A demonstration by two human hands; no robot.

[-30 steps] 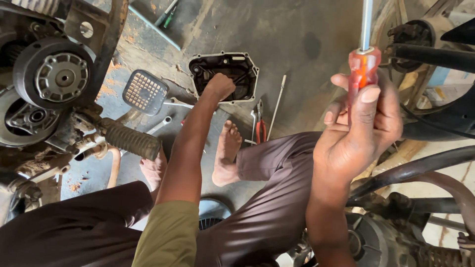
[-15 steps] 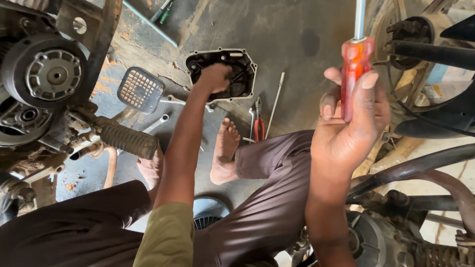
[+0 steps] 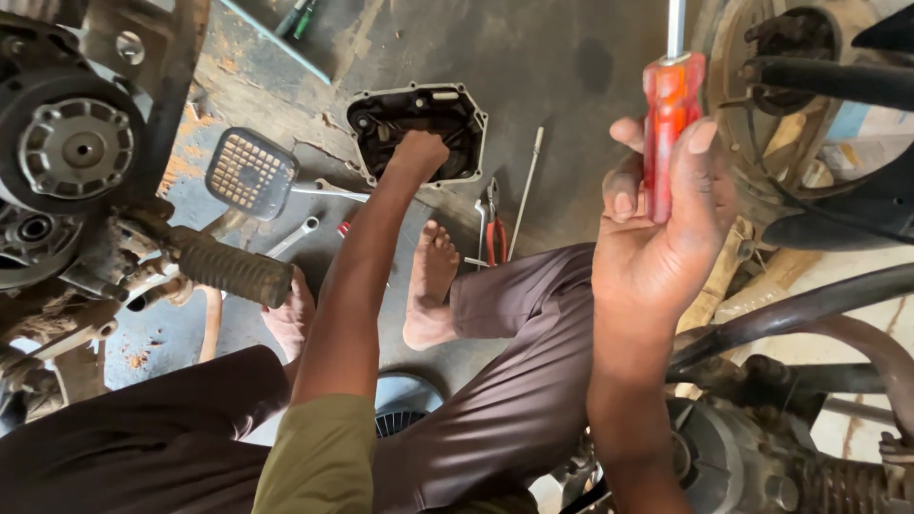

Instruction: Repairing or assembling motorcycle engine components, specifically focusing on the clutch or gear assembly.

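While the right hand (image 3: pixel 666 228) is clenched around one screwdriver (image 3: pixel 671 124), thumb up along its red handle and the single steel shaft rising out of the top of the view, the left hand (image 3: pixel 417 152) is stretched far forward, down on the floor. That left hand sits inside one dark engine cover (image 3: pixel 419 128), a shallow casing with a pale gasket rim; the fingers are curled down into it, but whether they grasp anything there cannot be told.

Just right of the left hand lie one pair of red-handled pliers (image 3: pixel 493 233) and one thin metal rod (image 3: pixel 526 190), side by side on the concrete floor (image 3: pixel 552 67). Left of that hand: one square gridded brake pedal (image 3: pixel 250 173), and below it one spanner (image 3: pixel 293 236). Nearer the person than the reaching hand, two bare feet, one (image 3: pixel 430 286) beside the forearm, the other (image 3: pixel 290 319) tucked behind one ribbed rubber footpeg (image 3: pixel 233 269).

Right of the screwdriver grip, touching distance away, one wheel hub (image 3: pixel 762 143). Far left of both hands, one round engine rotor (image 3: pixel 71 148). Two green-handled tools (image 3: pixel 297 17) lie beyond the cover, at the top edge.
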